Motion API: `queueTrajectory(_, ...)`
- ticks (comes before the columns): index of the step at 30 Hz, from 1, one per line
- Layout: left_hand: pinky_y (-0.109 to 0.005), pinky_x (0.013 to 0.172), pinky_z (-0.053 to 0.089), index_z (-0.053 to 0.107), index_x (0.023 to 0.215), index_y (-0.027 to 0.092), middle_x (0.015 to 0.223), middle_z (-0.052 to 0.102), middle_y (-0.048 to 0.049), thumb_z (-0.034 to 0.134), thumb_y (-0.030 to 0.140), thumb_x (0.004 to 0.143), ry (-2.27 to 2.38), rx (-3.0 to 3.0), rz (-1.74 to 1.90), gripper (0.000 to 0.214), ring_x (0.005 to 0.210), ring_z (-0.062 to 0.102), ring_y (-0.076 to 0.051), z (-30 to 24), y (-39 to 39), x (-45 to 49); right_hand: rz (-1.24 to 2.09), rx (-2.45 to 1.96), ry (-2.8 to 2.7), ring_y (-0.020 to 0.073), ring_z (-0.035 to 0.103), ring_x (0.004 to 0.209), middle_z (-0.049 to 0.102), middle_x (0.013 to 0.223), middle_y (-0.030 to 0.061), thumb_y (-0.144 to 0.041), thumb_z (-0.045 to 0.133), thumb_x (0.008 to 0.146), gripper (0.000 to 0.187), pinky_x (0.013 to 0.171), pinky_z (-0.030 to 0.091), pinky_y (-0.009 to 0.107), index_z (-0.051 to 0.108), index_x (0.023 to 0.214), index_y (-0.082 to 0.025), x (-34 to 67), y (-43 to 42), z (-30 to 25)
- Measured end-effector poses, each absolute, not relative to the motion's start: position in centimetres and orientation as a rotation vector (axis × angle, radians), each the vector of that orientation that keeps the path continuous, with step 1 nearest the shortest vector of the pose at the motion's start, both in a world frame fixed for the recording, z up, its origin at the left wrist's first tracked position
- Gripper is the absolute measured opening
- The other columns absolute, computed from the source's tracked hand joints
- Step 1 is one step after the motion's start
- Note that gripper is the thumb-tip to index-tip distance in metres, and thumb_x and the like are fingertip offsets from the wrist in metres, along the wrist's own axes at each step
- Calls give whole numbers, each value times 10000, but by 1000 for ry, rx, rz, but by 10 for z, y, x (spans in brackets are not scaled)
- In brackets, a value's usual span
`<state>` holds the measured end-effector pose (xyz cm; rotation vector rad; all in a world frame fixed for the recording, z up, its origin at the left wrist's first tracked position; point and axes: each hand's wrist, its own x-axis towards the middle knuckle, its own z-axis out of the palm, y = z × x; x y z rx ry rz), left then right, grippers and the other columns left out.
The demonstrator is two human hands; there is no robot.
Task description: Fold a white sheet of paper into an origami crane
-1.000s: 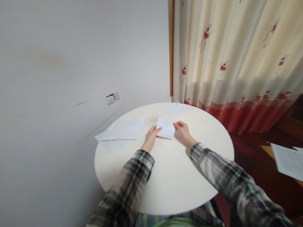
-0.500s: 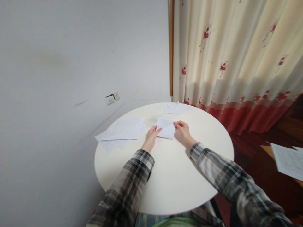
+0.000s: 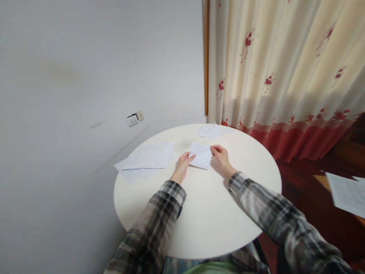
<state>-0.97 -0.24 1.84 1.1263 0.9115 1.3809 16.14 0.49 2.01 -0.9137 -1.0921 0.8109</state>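
Observation:
A small white sheet of paper (image 3: 200, 155), seemingly folded, is held between my two hands above the round white table (image 3: 211, 220). My left hand (image 3: 182, 165) grips its left edge, thumb on top and fingers underneath. At the upper right corner, my right hand (image 3: 221, 156) pinches the paper between thumb and fingertips. To the left lies a stack of white paper (image 3: 146, 156) with uneven edges. Several torn paper pieces (image 3: 211, 131) rest near the table's far edge.
A pale wall (image 3: 85, 76) with a socket (image 3: 132, 120) borders the table on the left. Behind it hangs a cream and red floral curtain (image 3: 273, 76). On the right, printed sheets (image 3: 346, 194) lie on a wooden surface beyond the table edge.
The held paper has tilted slightly, its lower edge a little nearer to me. My right fingers have shifted marginally up at its corner. The other papers have not moved.

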Motion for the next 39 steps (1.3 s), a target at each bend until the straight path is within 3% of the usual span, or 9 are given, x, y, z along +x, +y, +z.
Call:
queueTrajectory(6, -304, 724, 443, 629, 774, 148, 798, 664, -61, 721, 216, 545, 1043, 1208, 1435, 256, 756, 595, -189, 17, 2, -14, 788, -1162, -1135, 134, 499, 537, 588, 553, 6, -258, 582, 586, 97, 548, 374, 259, 609, 605, -167, 165, 12, 9)
queueTrajectory(10, -362, 856, 404, 618, 797, 193, 787, 635, -50, 699, 79, 525, 1317, 1460, 1457, 306, 896, 570, -232, 15, 5, -20, 621, -1351, -1388, 126, 495, 524, 581, 525, 1, -168, 563, 592, 67, 540, 341, 247, 586, 531, -183, 166, 9, 9)
queueTrajectory(14, -379, 1005, 297, 578, 1030, 191, 1119, 564, -99, 578, 6, 611, 1356, 1977, 1426, 458, 1131, 455, -231, 14, 1, -19, 381, -1526, -1574, 124, 497, 577, 612, 610, 22, -162, 548, 645, 81, 551, 306, 236, 608, 594, -181, 163, 2, 16)
queueTrajectory(18, -331, 1026, 301, 555, 1103, 161, 1256, 499, -89, 359, -1, 745, 1363, 2466, 913, 440, 1166, 441, -167, 11, -2, -12, 300, -1742, -1706, 131, 531, 654, 649, 732, 46, -186, 497, 708, 138, 558, 294, 228, 632, 735, -167, 161, -4, 23)
queueTrajectory(22, -316, 1034, 288, 521, 1164, 105, 1251, 510, -116, 336, 161, 848, 1405, 2634, 666, 371, 1183, 429, -178, 8, -1, -10, 257, -1811, -1774, 138, 548, 711, 660, 811, 58, -184, 467, 733, 173, 571, 296, 228, 629, 792, -164, 161, -6, 25)
queueTrajectory(25, -321, 1042, 261, 474, 1217, 89, 1304, 456, -138, 365, 329, 866, 1431, 2667, 582, 439, 1226, 382, -204, 11, -3, -9, 246, -1819, -1806, 143, 553, 737, 659, 836, 61, -175, 464, 736, 176, 583, 302, 228, 624, 807, -165, 161, -6, 26)
queueTrajectory(31, -359, 1054, 206, 404, 1277, 113, 1379, 355, -140, 422, 553, 785, 1474, 2610, 426, 661, 1282, 293, -246, 17, -9, -7, 241, -1803, -1833, 145, 549, 746, 652, 837, 62, -168, 460, 741, 169, 599, 310, 229, 614, 808, -160, 162, -6, 25)
queueTrajectory(39, -357, 1055, 185, 386, 1289, 121, 1392, 331, -143, 439, 683, 683, 1455, 2609, 408, 828, 1292, 269, -254, 18, -11, -7, 229, -1781, -1850, 147, 547, 761, 648, 848, 73, -157, 455, 747, 170, 625, 323, 229, 610, 818, -153, 162, -8, 26)
